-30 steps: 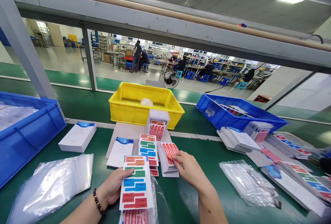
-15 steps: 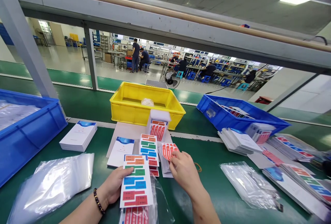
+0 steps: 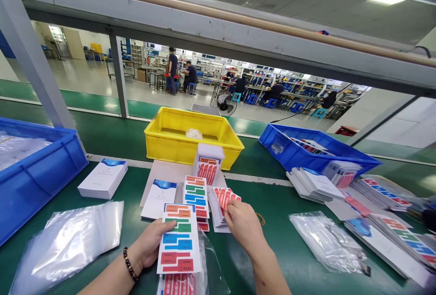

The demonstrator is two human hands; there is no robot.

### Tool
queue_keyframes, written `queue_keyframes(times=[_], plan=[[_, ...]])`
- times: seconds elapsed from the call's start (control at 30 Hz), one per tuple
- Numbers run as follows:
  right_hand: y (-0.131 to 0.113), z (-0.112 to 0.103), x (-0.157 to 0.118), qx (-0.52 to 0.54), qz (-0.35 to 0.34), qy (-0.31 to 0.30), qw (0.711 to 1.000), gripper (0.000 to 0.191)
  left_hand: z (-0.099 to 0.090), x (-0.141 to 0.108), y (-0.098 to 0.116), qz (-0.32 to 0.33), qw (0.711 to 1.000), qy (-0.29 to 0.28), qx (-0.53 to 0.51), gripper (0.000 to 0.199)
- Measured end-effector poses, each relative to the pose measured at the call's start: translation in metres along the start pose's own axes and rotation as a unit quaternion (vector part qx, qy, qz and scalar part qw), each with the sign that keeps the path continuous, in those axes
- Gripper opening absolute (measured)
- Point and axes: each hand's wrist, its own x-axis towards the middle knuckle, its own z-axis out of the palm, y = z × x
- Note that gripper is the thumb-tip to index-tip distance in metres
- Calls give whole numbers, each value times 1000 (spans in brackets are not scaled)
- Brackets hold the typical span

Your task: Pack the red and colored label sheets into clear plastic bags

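My left hand, with a beaded bracelet on the wrist, grips a multicoloured sticker sheet, thumb on top. Beneath that sheet are a red-striped sheet and a clear plastic bag. My right hand pinches a red sticker sheet at its right edge, over a small white stack. Between the hands lies a pile of multicoloured sheets. A white booklet stack with a blue top is left of it. An upright stack of red sheets stands behind.
A yellow bin stands behind the stacks. Blue bins stand left and right. Clear bags and booklets lie left; more bags and printed stacks lie right. A frame beam crosses above; people work far behind.
My right hand has shifted slightly right, drawing the red sticker sheet with it so that it fans out from the stack. My left hand has barely moved.
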Motion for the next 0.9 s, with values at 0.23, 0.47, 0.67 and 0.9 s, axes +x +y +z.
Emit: queue_keyframes(times=[0.23,0.47,0.67,0.9], plan=[[0,-4,3,53,30,-101,993,17,1,0,1,-3,1000,-2,-1,39],[3,-9,5,117,54,-114,985,16,-2,2,-1,4,1000,-8,-4,38],[0,-12,5,131,70,-102,984,17,-1,0,-1,-4,1000,-1,-3,33],[-7,-12,4,124,53,95,986,22,4,-2,2,-11,1000,28,-8,26]])
